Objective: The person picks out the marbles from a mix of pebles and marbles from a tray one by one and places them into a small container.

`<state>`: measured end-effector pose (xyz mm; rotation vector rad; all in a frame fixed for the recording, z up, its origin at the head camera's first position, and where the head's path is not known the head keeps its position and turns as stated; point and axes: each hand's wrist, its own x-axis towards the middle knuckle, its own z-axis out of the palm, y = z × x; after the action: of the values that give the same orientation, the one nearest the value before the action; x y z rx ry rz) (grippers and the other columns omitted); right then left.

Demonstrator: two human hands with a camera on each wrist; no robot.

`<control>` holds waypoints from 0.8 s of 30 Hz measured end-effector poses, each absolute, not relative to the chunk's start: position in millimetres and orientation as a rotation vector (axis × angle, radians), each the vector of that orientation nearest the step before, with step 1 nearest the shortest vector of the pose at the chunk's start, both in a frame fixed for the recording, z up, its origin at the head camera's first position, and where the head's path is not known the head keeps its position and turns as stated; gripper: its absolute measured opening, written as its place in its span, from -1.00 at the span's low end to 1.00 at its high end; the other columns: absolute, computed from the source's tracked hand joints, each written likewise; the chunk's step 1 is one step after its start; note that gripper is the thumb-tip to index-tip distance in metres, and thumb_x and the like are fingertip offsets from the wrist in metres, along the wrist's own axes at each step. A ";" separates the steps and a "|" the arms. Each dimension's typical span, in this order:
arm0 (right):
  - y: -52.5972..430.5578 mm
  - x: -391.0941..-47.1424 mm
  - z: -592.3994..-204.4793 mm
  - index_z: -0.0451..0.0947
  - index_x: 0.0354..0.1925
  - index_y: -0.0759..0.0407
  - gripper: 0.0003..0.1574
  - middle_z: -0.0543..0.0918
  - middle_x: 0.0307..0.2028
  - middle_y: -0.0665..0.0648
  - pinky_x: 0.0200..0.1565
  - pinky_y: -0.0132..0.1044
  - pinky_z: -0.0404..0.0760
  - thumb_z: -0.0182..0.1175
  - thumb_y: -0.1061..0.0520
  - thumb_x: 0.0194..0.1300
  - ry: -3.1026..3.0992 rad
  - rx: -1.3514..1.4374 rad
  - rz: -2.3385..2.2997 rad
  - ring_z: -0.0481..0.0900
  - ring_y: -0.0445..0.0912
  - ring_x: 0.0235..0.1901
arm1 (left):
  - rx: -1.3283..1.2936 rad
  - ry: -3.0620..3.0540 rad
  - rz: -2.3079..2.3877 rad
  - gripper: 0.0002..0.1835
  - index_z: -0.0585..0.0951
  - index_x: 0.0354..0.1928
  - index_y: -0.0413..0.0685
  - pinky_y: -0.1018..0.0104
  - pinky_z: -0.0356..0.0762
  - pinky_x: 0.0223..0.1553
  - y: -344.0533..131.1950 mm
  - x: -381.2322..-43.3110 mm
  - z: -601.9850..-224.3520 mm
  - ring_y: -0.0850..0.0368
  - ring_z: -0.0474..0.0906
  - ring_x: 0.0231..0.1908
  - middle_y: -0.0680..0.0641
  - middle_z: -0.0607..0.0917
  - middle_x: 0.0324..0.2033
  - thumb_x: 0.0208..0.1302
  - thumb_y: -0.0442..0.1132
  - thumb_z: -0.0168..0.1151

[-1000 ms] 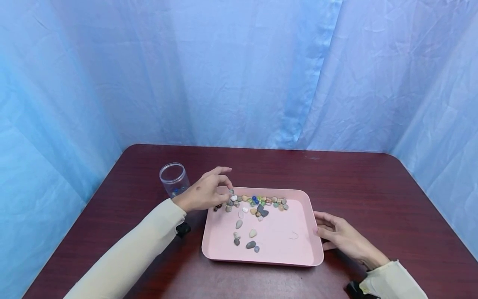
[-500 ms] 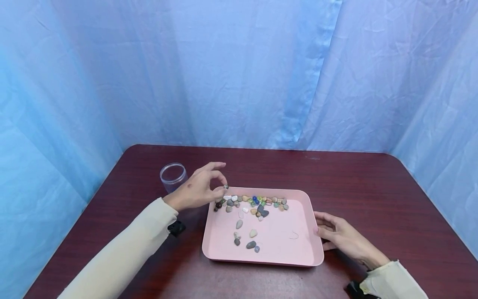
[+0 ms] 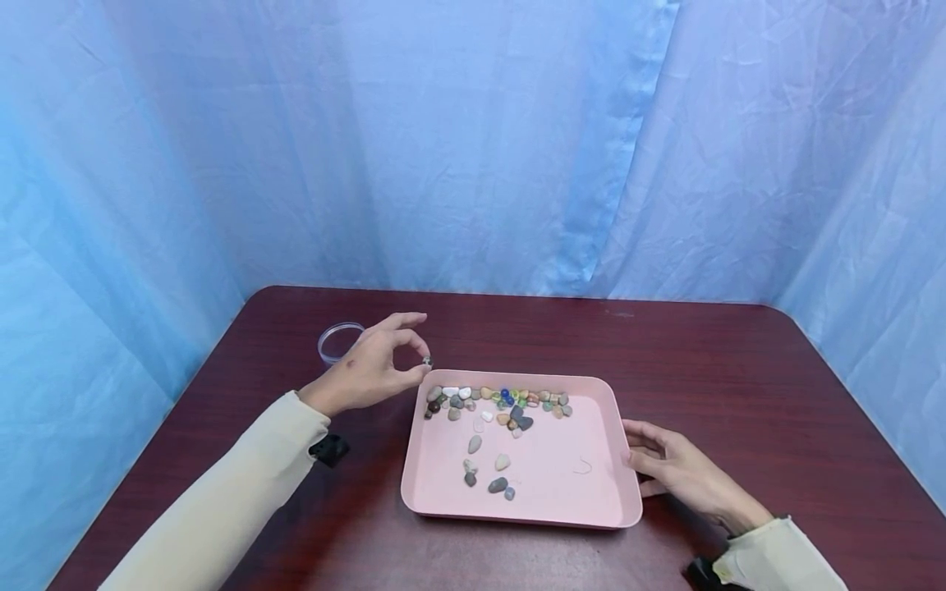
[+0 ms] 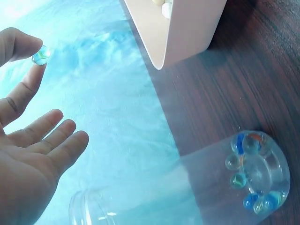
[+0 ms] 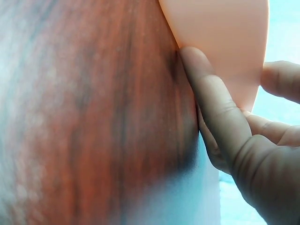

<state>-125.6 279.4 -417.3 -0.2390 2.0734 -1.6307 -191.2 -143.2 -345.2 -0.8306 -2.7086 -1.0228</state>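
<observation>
My left hand [image 3: 369, 369] pinches a small clear glass marble [image 4: 41, 56] between thumb and index finger, its other fingers spread. It hovers above the back left corner of the pink tray [image 3: 562, 501]. Behind the left hand stands a clear jar [image 3: 336, 343], mostly hidden in the head view; several marbles [image 4: 239, 180] lie at its bottom in the left wrist view. Along the tray's back wall lie pebbles [image 3: 454, 414] mixed with blue marbles [image 3: 507, 396] and green ones. My right hand [image 3: 683, 472] rests against the outside of the tray's right wall, fingers touching it.
The tray sits on a dark red-brown wooden table [image 3: 709, 361]. Blue curtains [image 3: 443, 148] hang behind and at both sides of it. More stones, among them a dark grey pebble [image 3: 498, 485], are scattered in the tray's front left half. A thin hair-like strand [image 3: 583, 466] lies further right.
My left hand has lifted the marble from the tray's back left corner and moved left toward the jar, now covering more of it. The right hand stays at the tray.
</observation>
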 end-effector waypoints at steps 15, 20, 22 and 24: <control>280.0 -124.9 -418.1 -0.14 0.41 0.69 -0.15 0.38 0.20 0.63 -0.19 -0.01 0.71 0.09 0.27 0.47 2.071 -0.245 -1.637 0.56 0.11 0.09 | -0.722 -2.699 -0.992 -0.93 0.66 -0.33 -0.06 0.03 0.51 -0.10 -166.6 -190.6 -330.2 -0.15 0.55 0.13 -0.23 0.44 0.33 0.16 -0.32 0.40; 279.8 -125.0 -418.0 -0.13 0.41 0.69 -0.15 0.38 0.20 0.63 -0.19 -0.01 0.71 0.09 0.27 0.46 2.068 -0.245 -1.642 0.56 0.11 0.09 | -0.669 -2.716 -0.999 -0.95 0.67 -0.31 -0.07 0.17 0.49 -0.31 -176.2 -190.5 -328.8 -0.05 0.61 -0.33 -0.23 0.42 0.34 0.22 -0.32 0.38; 279.7 -125.2 -418.2 -0.13 0.41 0.68 -0.15 0.38 0.20 0.63 -0.18 -0.01 0.71 0.08 0.28 0.46 2.066 -0.246 -1.645 0.56 0.10 0.09 | -0.653 -2.716 -1.001 -0.96 0.67 -0.31 -0.08 0.11 0.51 -0.24 -180.7 -190.1 -328.2 -0.09 0.62 -0.21 -0.23 0.42 0.34 0.23 -0.33 0.37; 279.6 -125.4 -418.2 -0.13 0.41 0.69 -0.16 0.38 0.20 0.63 -0.18 -0.01 0.71 0.08 0.28 0.46 2.067 -0.248 -1.645 0.56 0.10 0.09 | -0.637 -2.712 -0.997 -0.96 0.67 -0.32 -0.09 -0.03 0.52 -0.08 -185.4 -190.7 -328.4 -0.19 0.55 0.09 -0.23 0.43 0.34 0.23 -0.34 0.37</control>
<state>-125.4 279.6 -418.2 -0.2477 2.0668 -1.6452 -190.7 -185.4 -328.4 -0.6371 -2.7115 -0.9965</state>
